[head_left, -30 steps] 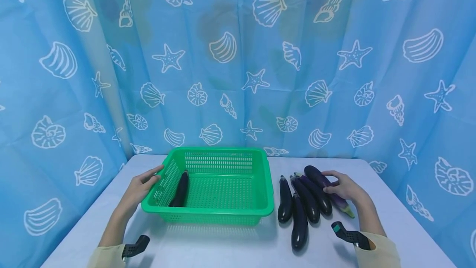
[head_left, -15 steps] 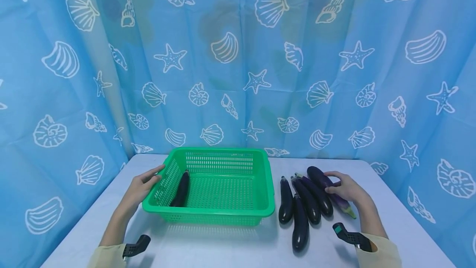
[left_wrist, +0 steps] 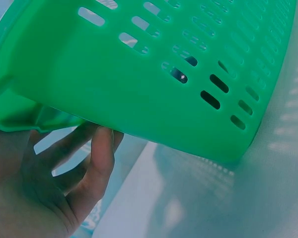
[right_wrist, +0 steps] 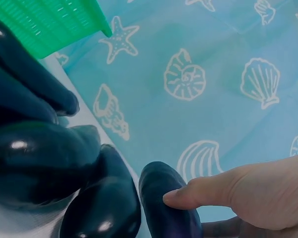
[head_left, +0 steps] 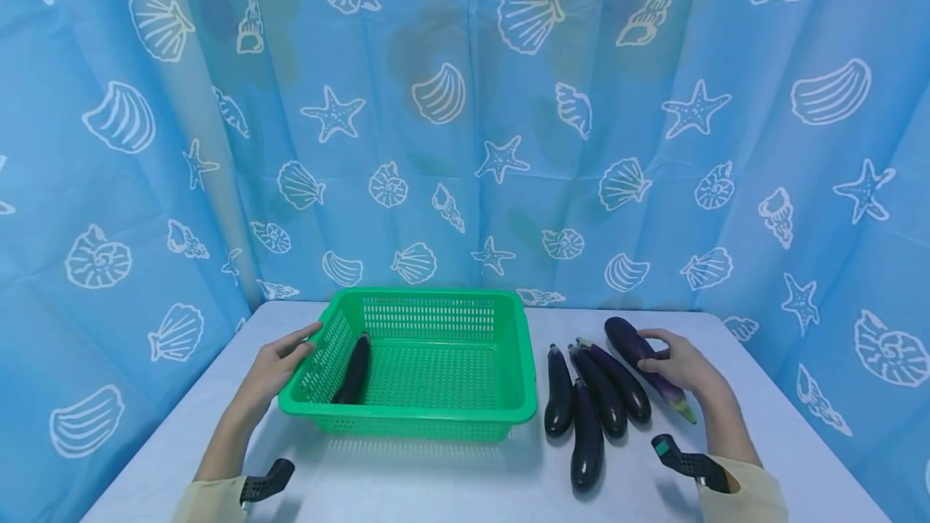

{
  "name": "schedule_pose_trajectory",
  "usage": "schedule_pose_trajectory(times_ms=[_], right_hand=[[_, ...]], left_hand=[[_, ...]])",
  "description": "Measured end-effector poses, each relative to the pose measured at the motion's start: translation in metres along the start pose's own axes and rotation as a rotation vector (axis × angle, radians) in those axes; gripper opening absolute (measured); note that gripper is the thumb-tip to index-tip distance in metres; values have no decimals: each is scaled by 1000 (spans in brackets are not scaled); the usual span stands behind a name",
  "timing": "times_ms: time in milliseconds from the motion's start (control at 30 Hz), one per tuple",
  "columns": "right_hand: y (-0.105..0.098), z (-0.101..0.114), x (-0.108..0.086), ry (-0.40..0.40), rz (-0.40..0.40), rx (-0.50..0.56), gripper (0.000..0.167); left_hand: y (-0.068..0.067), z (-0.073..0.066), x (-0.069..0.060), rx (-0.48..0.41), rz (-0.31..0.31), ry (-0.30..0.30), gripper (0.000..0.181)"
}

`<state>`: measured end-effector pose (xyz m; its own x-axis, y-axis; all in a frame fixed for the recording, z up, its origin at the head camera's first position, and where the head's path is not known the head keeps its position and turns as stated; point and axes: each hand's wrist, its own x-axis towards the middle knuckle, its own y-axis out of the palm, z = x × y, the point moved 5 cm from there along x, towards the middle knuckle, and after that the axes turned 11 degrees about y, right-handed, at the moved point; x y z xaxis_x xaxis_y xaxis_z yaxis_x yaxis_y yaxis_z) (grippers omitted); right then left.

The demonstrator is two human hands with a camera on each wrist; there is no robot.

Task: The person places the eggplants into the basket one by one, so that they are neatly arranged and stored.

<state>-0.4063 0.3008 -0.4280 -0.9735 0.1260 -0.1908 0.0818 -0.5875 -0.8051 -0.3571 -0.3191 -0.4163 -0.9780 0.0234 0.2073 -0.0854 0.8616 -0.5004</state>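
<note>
In the head view, a green plastic basket (head_left: 465,416) stands left of centre with one dark eggplant (head_left: 353,370) inside it. My left hand (head_left: 272,366) touches the basket's left side from outside, fingers fairly straight; the left wrist view has its thumb (left_wrist: 102,148) against the green wall, other fingertips partly hidden. At the right, my right hand (head_left: 676,363) pinches a purple eggplant (head_left: 628,337) with a green stem end between thumb and fingers. That eggplant tilts, blunt end away from me. Several dark eggplants (head_left: 599,394) lie just left of it.
A white table (head_left: 407,483) bears the basket and eggplants. Behind and at both sides hangs a blue curtain (head_left: 465,216) with white shell and starfish prints. One eggplant (head_left: 587,446) lies nearest the front of the pile.
The held eggplant has shifted slightly right and its blunt end has risen, leaving a gap to the pile. My right hand moved a little with it. The left hand and basket stayed put.
</note>
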Motion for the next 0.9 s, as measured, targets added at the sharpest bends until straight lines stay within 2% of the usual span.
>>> schedule_pose_trajectory(times_ms=[200, 900], right_hand=[[-7, 10, -9, -6, -21, -19, 63], [-19, 52, -39, -149, -96, -17, 63]], left_hand=[[0, 0, 0, 12, 0, 6, 52], [1, 0, -1, 18, -10, -10, 53]])
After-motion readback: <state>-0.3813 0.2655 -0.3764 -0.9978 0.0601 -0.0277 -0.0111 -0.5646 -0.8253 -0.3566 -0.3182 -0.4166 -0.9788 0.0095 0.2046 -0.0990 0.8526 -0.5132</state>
